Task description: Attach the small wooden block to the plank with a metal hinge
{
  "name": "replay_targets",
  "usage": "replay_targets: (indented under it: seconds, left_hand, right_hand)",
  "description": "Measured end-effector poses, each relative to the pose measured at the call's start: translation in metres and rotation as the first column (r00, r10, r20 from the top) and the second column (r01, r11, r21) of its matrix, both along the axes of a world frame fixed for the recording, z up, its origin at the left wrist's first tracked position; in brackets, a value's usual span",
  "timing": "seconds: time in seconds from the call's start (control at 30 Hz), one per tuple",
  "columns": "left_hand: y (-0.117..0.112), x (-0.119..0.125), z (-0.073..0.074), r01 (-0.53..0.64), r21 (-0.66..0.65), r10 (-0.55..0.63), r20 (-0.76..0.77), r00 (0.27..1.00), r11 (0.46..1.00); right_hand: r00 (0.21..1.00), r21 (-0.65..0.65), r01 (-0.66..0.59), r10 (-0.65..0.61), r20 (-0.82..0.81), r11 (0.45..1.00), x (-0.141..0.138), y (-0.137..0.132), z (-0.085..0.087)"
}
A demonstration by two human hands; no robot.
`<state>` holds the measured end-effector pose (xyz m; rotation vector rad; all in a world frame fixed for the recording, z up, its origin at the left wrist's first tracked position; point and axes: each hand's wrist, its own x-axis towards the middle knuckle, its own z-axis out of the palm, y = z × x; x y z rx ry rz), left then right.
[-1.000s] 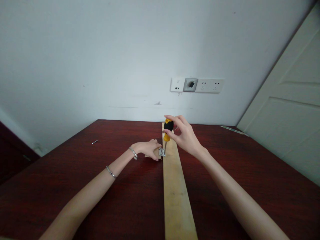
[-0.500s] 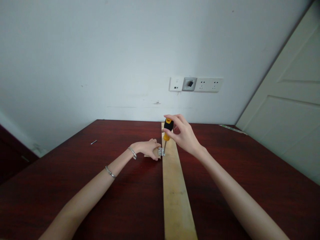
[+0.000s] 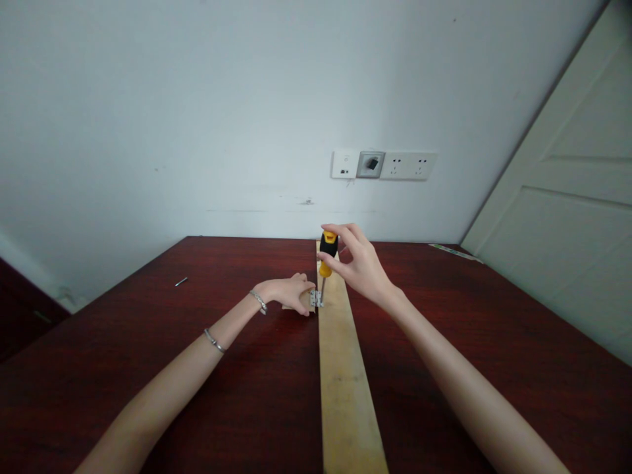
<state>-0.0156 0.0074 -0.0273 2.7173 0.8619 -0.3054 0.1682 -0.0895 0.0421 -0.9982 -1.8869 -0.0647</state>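
Note:
My right hand [image 3: 359,263] pinches the yellow and black handle of a screwdriver [image 3: 328,247], held nearly upright. Its tip meets a small metal hinge [image 3: 316,299] at the left edge of a long pale wooden board [image 3: 345,368]. One leaf of the hinge lies on that board, the other on a short wooden block [image 3: 310,304]. My left hand [image 3: 291,293] grips the block from the left, thumb on the near side, and covers most of it. Any screw under the tip is too small to make out.
The board lies lengthwise on a dark red table [image 3: 222,395]. A small metal rod-like piece [image 3: 182,281] rests on the left. A flat patterned strip [image 3: 455,253] lies at the back right edge. Behind stands a white wall with sockets [image 3: 407,166]; a white door [image 3: 567,197] is at right.
The whole view has shifted slightly. The fingers of my right hand stay around the screwdriver handle, which looks slightly turned; my left hand keeps its place on the block.

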Motion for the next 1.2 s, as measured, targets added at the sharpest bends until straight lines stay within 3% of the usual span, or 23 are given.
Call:
replay_targets:
  seconds: [0.13, 0.33, 0.93, 1.2]
  left_hand:
    - [-0.0019, 0.0004, 0.0026, -0.022, -0.012, 0.022, -0.010, 1.000, 1.000]
    - [-0.0021, 0.0001, 0.0027, -0.003, -0.007, 0.003, 0.002, 1.000, 1.000]
    - [0.0025, -0.0007, -0.0031, 0.015, 0.007, -0.015, 0.033, 0.999, 1.000]
    - [0.0030, -0.0015, -0.0041, 0.009, 0.009, -0.009, 0.040, 0.999, 1.000]
  right_hand:
    - [0.999, -0.034, 0.023, -0.024, -0.036, 0.999, 0.0000, 0.0013, -0.0018]
    - [1.000, 0.015, -0.028, 0.028, 0.004, 0.999, -0.0007, 0.0011, -0.0014]
    - [0.997, -0.047, 0.070, -0.072, -0.026, 0.996, 0.0003, 0.0040, -0.0057]
    - [1.000, -0.011, -0.011, 0.012, 0.019, 1.000, -0.0014, 0.0015, -0.0042]
